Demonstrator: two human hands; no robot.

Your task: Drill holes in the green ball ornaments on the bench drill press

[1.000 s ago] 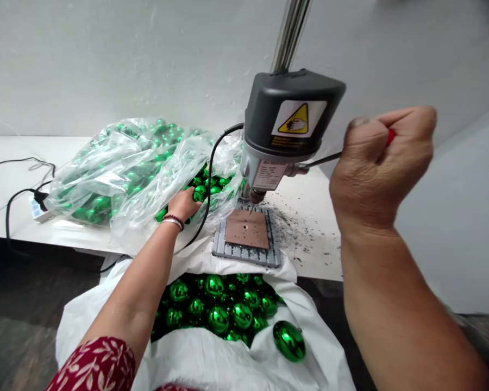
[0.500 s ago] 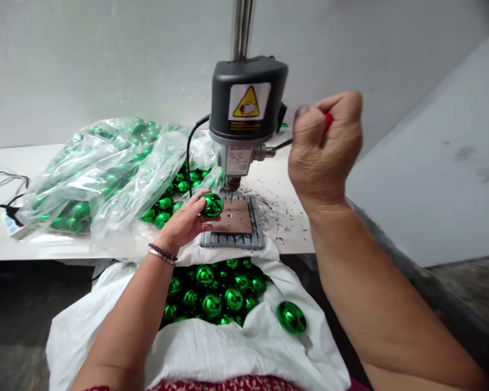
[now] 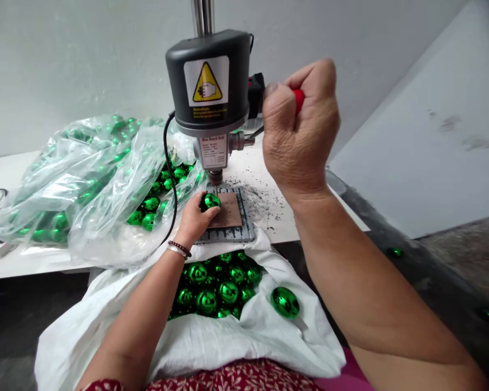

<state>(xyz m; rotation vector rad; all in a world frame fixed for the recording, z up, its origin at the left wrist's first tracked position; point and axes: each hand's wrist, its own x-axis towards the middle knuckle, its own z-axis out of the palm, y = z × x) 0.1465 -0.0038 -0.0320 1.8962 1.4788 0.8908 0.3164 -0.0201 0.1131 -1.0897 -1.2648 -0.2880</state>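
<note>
Between the fingers and thumb of my left hand (image 3: 193, 218) is a shiny green ball (image 3: 211, 201). It sits over the left side of a brown board (image 3: 230, 210), right below the drill chuck (image 3: 215, 177); the thin bit appears to meet the ball's top, though I cannot tell whether it has entered. My right hand (image 3: 301, 125) is wrapped around the red-knobbed feed lever (image 3: 299, 101) of the bench drill (image 3: 207, 81). A white cloth sack (image 3: 212, 342) on my lap holds several green balls (image 3: 206, 300). One more green ball (image 3: 285, 302) rests on the cloth.
On the white table (image 3: 41, 259) at left lies a clear plastic bag (image 3: 81, 179) full of green balls. A black cable (image 3: 167, 163) hangs beside the drill. Dark shavings (image 3: 264, 198) are scattered right of the drill base (image 3: 248, 220). A green ball (image 3: 396, 252) lies on the floor.
My left hand has brought the green ball from beside the board to beneath the drill bit. My right hand stays on the lever. The whole view has shifted, moving the drill leftward in the picture.
</note>
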